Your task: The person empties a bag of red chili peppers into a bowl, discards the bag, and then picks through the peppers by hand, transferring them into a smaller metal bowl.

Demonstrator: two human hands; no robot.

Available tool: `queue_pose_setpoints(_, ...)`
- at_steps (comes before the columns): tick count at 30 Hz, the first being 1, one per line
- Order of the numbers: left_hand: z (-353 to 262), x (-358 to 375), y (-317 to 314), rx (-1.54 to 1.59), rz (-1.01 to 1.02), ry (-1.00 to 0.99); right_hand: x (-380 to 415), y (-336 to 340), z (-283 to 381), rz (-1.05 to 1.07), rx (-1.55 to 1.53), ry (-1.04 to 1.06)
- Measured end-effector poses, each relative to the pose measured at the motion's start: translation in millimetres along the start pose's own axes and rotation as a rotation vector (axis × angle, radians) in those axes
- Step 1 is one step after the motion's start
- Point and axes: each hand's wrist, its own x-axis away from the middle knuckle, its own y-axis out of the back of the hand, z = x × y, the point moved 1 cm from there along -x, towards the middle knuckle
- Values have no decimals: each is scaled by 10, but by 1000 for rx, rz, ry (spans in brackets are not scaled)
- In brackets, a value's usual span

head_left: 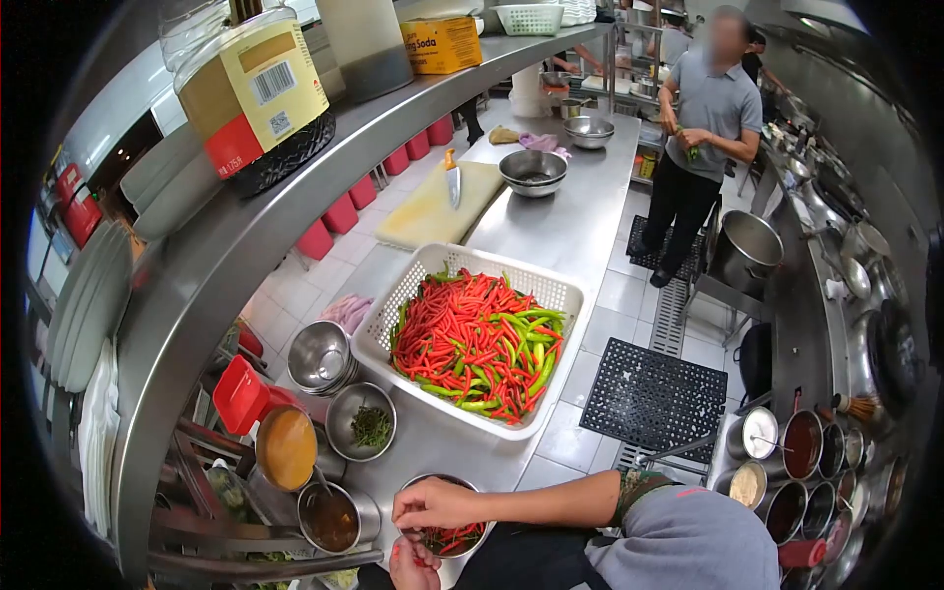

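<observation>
My right hand [433,502] reaches in from the right over a metal bowl of red chili peppers [454,538], its fingers bent together in a pinch. Whatever it pinches is too small to make out. Just below it, at the bowl's left side, my left hand [414,566] is closed, with a bit of red chili pepper showing at its fingers. A white perforated basket [575,324] heaped with red and green chili peppers [477,339] stands ahead of both hands. To the left, a small metal bowl [336,405] holds green stems [371,427].
Stacked metal bowls [320,356], an orange sauce pot [286,447] and a brown sauce pot [329,518] stand left. A knife [453,183] lies on the cutting board [418,211]. A steel shelf [265,226] runs above. A person [708,108] stands beyond the counter.
</observation>
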Motion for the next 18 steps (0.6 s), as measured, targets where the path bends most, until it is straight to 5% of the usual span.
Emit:
queue_pose_setpoints(2,115,-94,102,-14,93,-17,58,-65,20,29,-3,50)
queue_pose_setpoints(7,172,-81,-20,-157,-84,-92,109,-128,1,10,-236,-87)
queue_pose_setpoints(10,200,-89,66,-87,92,6,143,-139,-43,-18,-410,-170)
queue_pose_setpoints(14,147,-35,-74,-265,223,-10,182,-143,-178,-8,-249,-214)
queue_pose_setpoints(17,354,-170,152,-236,169,-16,164,-209,-370,-187,463,454)
queue_pose_setpoints(18,359,-198,163,-244,195,-7,177,-201,-322,-134,553,455)
